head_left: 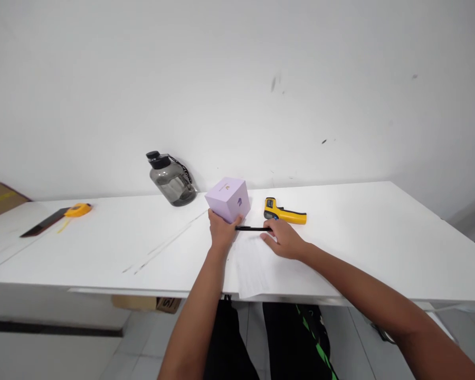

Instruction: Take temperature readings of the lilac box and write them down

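My left hand (221, 230) is closed around the near lower edge of a lilac cube-shaped box (228, 199), which sits turned on the table with a small gold mark on top and a dark one on its side. A black pen (253, 228) lies level between my hands. Its right end is pinched in my right hand (283, 238), while its left end reaches the thumb of my left hand. Below the pen, a white sheet of paper (251, 266) runs down to the table's front edge. Just beyond my right hand rests a yellow and black infrared thermometer (293, 215).
A grey see-through water bottle (174, 182) leans near the wall at the back left. Farther left lie an orange tape measure (78, 210), a dark flat strip (43, 223) and a cardboard box (2, 200). The white table (364, 243) backs onto a wall.
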A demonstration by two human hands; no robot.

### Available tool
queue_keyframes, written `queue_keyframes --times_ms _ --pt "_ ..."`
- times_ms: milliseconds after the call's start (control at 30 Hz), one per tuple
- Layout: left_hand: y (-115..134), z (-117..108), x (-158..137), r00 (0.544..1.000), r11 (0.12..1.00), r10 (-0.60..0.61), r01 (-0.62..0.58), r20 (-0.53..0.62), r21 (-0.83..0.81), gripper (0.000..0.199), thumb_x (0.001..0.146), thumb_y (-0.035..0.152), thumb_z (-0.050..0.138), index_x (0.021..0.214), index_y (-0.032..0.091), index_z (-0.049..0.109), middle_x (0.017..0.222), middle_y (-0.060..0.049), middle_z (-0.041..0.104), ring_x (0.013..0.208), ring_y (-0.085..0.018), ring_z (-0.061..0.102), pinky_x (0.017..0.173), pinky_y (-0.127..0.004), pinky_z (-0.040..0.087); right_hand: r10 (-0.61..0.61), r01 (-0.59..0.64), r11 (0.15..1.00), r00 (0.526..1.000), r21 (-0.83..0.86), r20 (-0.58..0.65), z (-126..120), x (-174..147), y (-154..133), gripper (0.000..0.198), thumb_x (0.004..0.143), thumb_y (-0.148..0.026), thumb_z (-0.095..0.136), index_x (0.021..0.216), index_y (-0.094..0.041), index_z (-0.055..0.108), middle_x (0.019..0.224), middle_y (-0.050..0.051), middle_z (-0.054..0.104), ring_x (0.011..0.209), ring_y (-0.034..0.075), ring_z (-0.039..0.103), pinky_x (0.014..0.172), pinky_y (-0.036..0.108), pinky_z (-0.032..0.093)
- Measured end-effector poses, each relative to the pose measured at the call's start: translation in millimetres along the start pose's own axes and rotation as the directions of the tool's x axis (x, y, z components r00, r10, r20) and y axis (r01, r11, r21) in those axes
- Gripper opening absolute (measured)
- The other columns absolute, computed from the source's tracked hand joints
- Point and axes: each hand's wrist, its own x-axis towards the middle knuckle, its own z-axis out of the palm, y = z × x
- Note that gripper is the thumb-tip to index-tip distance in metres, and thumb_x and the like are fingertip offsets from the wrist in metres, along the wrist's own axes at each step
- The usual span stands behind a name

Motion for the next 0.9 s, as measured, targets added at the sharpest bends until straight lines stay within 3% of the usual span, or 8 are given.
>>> queue_keyframes --times_ms 100,200,300,400,533,667,800,900 --pt "0 0 -1 1.000 1.000 -0.009 0.009 -0.001 0.017 0.105 0.073 0.045 0.094 0.151 0.024 0.028 0.155 -0.021 0.056 0.142 -0.040 0.062 0.117 -0.058 0.051 -0.022 0.042 0.989 0.990 0.144 -0.136 8 -1 3 0.050 0.104 -0.068 0.051 0.077 -0.026 0.052 0.072 0.004 0.055 0.073 0.023 0.055 0.080 0.042 0.050" --pt "-1 1 0 1.000 1.000 -0.012 0.012 0.006 0.019 0.109 0.072 0.047 0.094 0.154 0.023 0.026 0.156 -0.022 0.056 0.143 -0.040 0.061 0.117 -0.057 0.051 -0.036 0.104 0.927 0.981 0.360 -0.191 16 4 6 0.066 0.106 -0.081 0.030 0.077 -0.026 0.051 0.087 0.009 0.062 0.085 0.025 0.061 0.085 0.044 0.053" --pt "-4 3 1 1.000 1.000 -0.009 0.009 -0.001 0.014 0.111 0.073 0.047 0.095 0.156 0.023 0.025 0.158 -0.022 0.054 0.144 -0.039 0.060 0.117 -0.056 0.051 0.114 -0.078 0.816 0.993 0.573 -0.028 21 7 7 0.083 0.099 -0.095 0.019 0.095 -0.024 0.062 0.084 0.006 0.061 0.075 0.022 0.060 0.068 0.038 0.053" --pt "-5 4 1 1.000 1.000 0.000 0.000 -0.007 0.008 0.112 0.073 0.047 0.094 0.157 0.024 0.024 0.160 -0.022 0.053 0.145 -0.039 0.059 0.117 -0.055 0.051 0.252 -0.253 0.762 0.964 0.597 0.088 24 7 6 0.092 0.093 -0.101 0.017 0.099 -0.023 0.066 0.067 -0.002 0.050 0.061 0.019 0.052 0.058 0.033 0.047" --pt "-4 4 1 1.000 1.000 -0.005 0.005 0.000 0.026 0.111 0.073 0.048 0.094 0.157 0.025 0.024 0.161 -0.022 0.052 0.145 -0.040 0.059 0.117 -0.056 0.051 0.358 -0.313 0.735 0.933 0.601 0.048 22 9 5 0.083 0.091 -0.100 0.033 0.095 -0.024 0.068 0.065 -0.003 0.049 0.064 0.019 0.055 0.062 0.033 0.048" --pt "-3 4 1 1.000 0.999 -0.008 0.007 0.010 0.036 0.110 0.074 0.050 0.093 0.156 0.024 0.024 0.160 -0.022 0.053 0.144 -0.041 0.060 0.118 -0.057 0.051 0.441 -0.398 0.657 0.892 0.640 0.101 15 13 5 0.061 0.088 -0.083 0.060 0.102 -0.024 0.069 0.071 -0.001 0.062 0.058 0.016 0.052 0.058 0.031 0.046" --pt "-3 4 1 1.000 0.999 -0.021 0.021 0.005 0.037 0.111 0.073 0.050 0.094 0.156 0.025 0.025 0.157 -0.021 0.055 0.142 -0.041 0.061 0.118 -0.058 0.050 0.492 -0.370 0.713 0.869 0.596 -0.049 9 14 5 0.045 0.086 -0.069 0.069 0.087 -0.024 0.068 0.081 0.003 0.071 0.064 0.016 0.055 0.062 0.032 0.046" --pt "-2 4 1 1.000 0.999 -0.015 0.015 0.002 0.047 0.112 0.072 0.050 0.094 0.156 0.023 0.025 0.160 -0.023 0.052 0.144 -0.043 0.059 0.119 -0.059 0.049 0.432 -0.369 0.780 0.902 0.506 -0.009 10 13 5 0.050 0.087 -0.070 0.065 0.066 -0.026 0.056 0.066 0.001 0.061 0.065 0.019 0.054 0.063 0.033 0.045"
